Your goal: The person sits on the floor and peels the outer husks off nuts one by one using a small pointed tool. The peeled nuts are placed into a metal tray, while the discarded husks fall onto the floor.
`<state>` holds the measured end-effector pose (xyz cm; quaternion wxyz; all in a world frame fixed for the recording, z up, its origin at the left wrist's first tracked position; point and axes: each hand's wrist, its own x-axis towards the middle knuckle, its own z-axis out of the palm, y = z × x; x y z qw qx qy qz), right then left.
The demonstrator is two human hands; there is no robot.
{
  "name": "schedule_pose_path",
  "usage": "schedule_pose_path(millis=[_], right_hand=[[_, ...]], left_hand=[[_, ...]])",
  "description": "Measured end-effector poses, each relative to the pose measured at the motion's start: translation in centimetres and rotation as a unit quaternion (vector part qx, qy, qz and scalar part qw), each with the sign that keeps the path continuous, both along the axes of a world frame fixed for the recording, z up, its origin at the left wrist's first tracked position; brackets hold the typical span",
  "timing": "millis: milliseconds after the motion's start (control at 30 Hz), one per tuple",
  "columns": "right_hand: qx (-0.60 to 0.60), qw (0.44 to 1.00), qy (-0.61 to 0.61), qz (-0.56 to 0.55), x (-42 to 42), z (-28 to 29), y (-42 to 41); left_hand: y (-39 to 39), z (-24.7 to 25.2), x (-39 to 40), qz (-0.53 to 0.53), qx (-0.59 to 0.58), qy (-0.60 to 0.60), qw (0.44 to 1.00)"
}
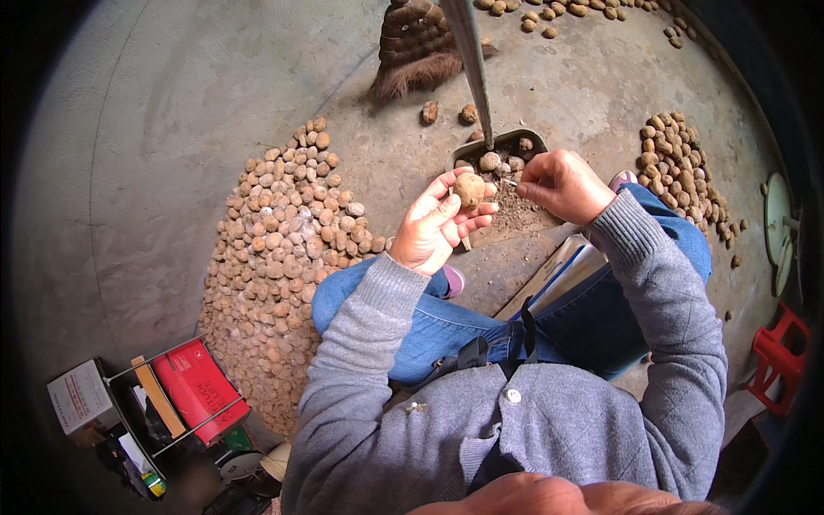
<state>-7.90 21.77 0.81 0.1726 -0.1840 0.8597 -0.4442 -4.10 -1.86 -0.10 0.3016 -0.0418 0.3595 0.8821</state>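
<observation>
My left hand [432, 228] holds a round brown tuber [470, 190] up between thumb and fingers. Just to the right of it, my right hand [566, 188] pinches a small thin tool [510, 183], of which only a pale tip shows; its kind is unclear. That tip is apart from the tuber. Below both hands lies a dustpan [539, 143] holding several tubers [490, 161] and loose brown dirt [515, 215]. Its long handle [475, 71] rises toward the top of the view.
A large heap of tubers [277, 257] lies against the wall at left. A smaller heap [676, 164] sits at right; others are scattered at the top. A fibre broom [418, 48] stands beyond the dustpan. A rack with boxes [199, 389] and a red plastic stool [779, 360] flank me.
</observation>
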Motion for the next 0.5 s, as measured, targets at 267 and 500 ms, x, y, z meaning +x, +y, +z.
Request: schedule_pose_path(millis=[267,500], right_hand=[[-0.039,0.993,0.094,0.055,0.0,1.4,-0.3],[-0.12,0.983,0.081,0.109,0.8,1.7,-1.7]], left_hand=[[-0.1,-0.1,-0.1,-0.003,0.001,-0.016,1.0],[0.1,-0.2,0.1,-0.011,-0.048,-0.026,0.998]])
